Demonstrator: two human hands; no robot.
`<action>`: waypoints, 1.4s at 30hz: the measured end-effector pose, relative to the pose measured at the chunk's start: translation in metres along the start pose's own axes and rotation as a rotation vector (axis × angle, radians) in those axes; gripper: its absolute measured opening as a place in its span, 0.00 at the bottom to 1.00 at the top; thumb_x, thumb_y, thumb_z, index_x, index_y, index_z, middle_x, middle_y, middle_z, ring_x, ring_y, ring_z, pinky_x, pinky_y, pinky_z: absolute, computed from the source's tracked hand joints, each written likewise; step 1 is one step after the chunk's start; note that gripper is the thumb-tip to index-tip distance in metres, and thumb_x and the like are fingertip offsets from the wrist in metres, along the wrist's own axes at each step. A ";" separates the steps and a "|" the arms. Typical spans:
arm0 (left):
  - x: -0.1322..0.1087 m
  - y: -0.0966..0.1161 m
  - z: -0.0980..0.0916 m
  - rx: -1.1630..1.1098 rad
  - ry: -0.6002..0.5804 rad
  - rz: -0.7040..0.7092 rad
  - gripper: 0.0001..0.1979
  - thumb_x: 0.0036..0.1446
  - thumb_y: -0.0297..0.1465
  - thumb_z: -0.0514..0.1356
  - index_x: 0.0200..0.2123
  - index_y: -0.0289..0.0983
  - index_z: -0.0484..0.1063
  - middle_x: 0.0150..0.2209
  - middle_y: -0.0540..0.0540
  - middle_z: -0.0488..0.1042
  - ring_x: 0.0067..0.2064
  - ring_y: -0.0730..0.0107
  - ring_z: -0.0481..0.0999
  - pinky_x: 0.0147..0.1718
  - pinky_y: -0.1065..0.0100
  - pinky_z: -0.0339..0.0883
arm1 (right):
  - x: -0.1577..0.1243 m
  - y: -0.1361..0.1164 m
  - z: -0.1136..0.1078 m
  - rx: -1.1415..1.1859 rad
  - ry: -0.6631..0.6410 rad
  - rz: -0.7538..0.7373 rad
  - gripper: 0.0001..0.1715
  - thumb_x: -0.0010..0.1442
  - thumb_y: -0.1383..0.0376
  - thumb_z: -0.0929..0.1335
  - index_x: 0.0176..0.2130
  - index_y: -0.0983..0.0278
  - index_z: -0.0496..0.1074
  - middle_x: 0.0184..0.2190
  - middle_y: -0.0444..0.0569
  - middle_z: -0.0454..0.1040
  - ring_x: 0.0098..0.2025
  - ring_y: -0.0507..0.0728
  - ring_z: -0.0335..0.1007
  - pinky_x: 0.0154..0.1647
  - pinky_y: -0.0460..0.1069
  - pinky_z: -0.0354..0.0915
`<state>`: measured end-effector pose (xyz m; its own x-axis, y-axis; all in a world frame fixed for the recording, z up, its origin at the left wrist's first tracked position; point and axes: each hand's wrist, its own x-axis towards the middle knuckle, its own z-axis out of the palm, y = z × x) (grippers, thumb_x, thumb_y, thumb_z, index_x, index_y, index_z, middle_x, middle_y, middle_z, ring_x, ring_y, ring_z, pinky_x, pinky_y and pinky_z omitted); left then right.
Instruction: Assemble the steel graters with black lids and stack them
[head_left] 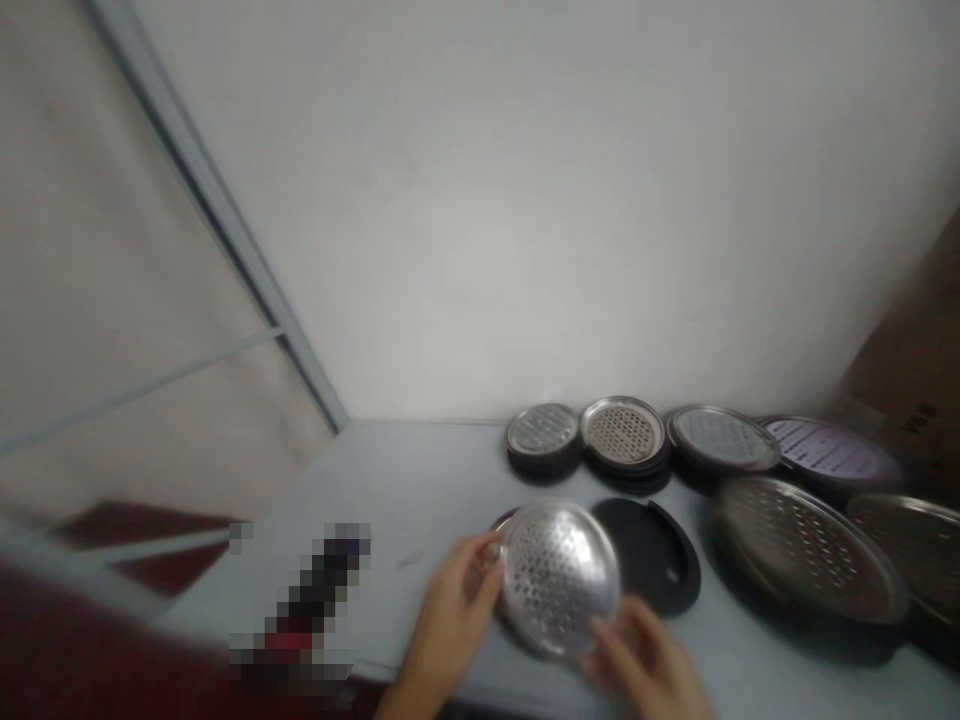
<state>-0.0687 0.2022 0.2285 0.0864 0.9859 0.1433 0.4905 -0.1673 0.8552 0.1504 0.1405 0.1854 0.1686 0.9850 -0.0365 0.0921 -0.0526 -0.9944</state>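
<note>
A round perforated metal disc [559,578] is tilted up above the grey table [420,490], held between both my hands. My left hand [450,615] grips its left rim with fingers curled. My right hand [649,665] holds the lower right rim, blurred by motion. A black round ring [660,565] lies flat on the table just right of the disc. Another dark piece peeks out behind the disc's left edge.
Several stacks of perforated metal discs on black rings [622,440] line the wall at the back right, with larger ones [806,560] nearer. A cardboard box [915,370] stands at the far right. A pixelated dark object [307,600] lies at the left.
</note>
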 end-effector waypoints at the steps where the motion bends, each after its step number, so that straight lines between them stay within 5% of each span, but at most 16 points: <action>1: 0.005 0.001 0.000 0.039 0.023 0.000 0.24 0.62 0.46 0.57 0.52 0.36 0.74 0.42 0.40 0.79 0.43 0.59 0.78 0.47 0.59 0.73 | 0.005 0.000 0.005 0.025 -0.038 0.033 0.35 0.60 0.35 0.62 0.38 0.63 0.72 0.28 0.48 0.78 0.25 0.57 0.76 0.26 0.49 0.72; 5: 0.024 -0.002 0.002 0.156 0.068 0.018 0.21 0.63 0.42 0.54 0.51 0.36 0.74 0.41 0.40 0.77 0.42 0.59 0.76 0.47 0.57 0.72 | 0.021 0.001 0.009 -0.256 -0.113 -0.054 0.31 0.63 0.39 0.61 0.36 0.62 0.72 0.24 0.48 0.77 0.27 0.60 0.76 0.28 0.50 0.69; 10: 0.034 -0.011 0.009 0.400 0.121 0.086 0.17 0.64 0.38 0.52 0.48 0.38 0.76 0.41 0.41 0.77 0.47 0.54 0.74 0.51 0.52 0.68 | 0.027 0.000 0.007 -0.799 -0.142 -0.193 0.22 0.67 0.48 0.61 0.41 0.61 0.73 0.33 0.55 0.82 0.34 0.65 0.81 0.31 0.51 0.69; 15: 0.029 -0.017 0.010 0.525 0.118 0.101 0.17 0.65 0.36 0.52 0.50 0.37 0.75 0.43 0.40 0.77 0.47 0.53 0.73 0.51 0.51 0.66 | 0.025 0.013 0.010 -1.012 -0.129 -0.332 0.23 0.66 0.47 0.63 0.43 0.63 0.73 0.33 0.55 0.82 0.32 0.65 0.82 0.28 0.50 0.68; 20: 0.025 -0.015 0.006 0.597 0.088 0.104 0.15 0.65 0.35 0.52 0.46 0.37 0.76 0.42 0.40 0.76 0.47 0.52 0.73 0.50 0.51 0.67 | 0.025 0.034 0.005 -1.078 -0.099 -0.395 0.22 0.68 0.47 0.62 0.41 0.62 0.72 0.31 0.53 0.81 0.30 0.63 0.81 0.25 0.49 0.69; 23: 0.030 -0.016 0.006 0.579 0.052 0.093 0.15 0.66 0.34 0.51 0.46 0.37 0.76 0.45 0.39 0.76 0.49 0.53 0.73 0.52 0.52 0.66 | 0.027 0.047 0.004 -1.063 -0.026 -0.472 0.23 0.67 0.48 0.63 0.48 0.63 0.70 0.39 0.57 0.81 0.32 0.64 0.82 0.25 0.50 0.72; 26: 0.039 -0.018 0.010 0.524 0.006 0.081 0.17 0.66 0.33 0.50 0.51 0.35 0.74 0.49 0.38 0.75 0.53 0.55 0.72 0.56 0.55 0.65 | 0.033 0.062 0.006 -1.018 0.070 -0.605 0.35 0.61 0.48 0.69 0.59 0.66 0.64 0.50 0.65 0.76 0.43 0.69 0.80 0.36 0.55 0.77; 31: 0.056 -0.012 0.016 0.538 -0.071 0.035 0.17 0.65 0.31 0.49 0.48 0.35 0.76 0.47 0.39 0.77 0.51 0.58 0.75 0.55 0.59 0.65 | 0.042 0.082 0.014 -0.895 0.048 -0.739 0.50 0.55 0.57 0.74 0.68 0.63 0.51 0.59 0.66 0.69 0.56 0.72 0.73 0.50 0.60 0.75; 42: 0.057 -0.004 0.015 0.527 -0.112 -0.008 0.15 0.66 0.31 0.50 0.43 0.35 0.75 0.44 0.38 0.78 0.46 0.59 0.77 0.49 0.60 0.67 | 0.030 0.063 0.018 -0.767 0.027 -0.665 0.44 0.60 0.63 0.72 0.67 0.61 0.51 0.65 0.64 0.62 0.64 0.70 0.65 0.58 0.61 0.70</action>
<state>-0.0524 0.2585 0.2257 0.1587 0.9856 0.0592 0.8575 -0.1673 0.4865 0.1436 0.1696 0.1197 -0.1251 0.8495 0.5125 0.7784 0.4043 -0.4801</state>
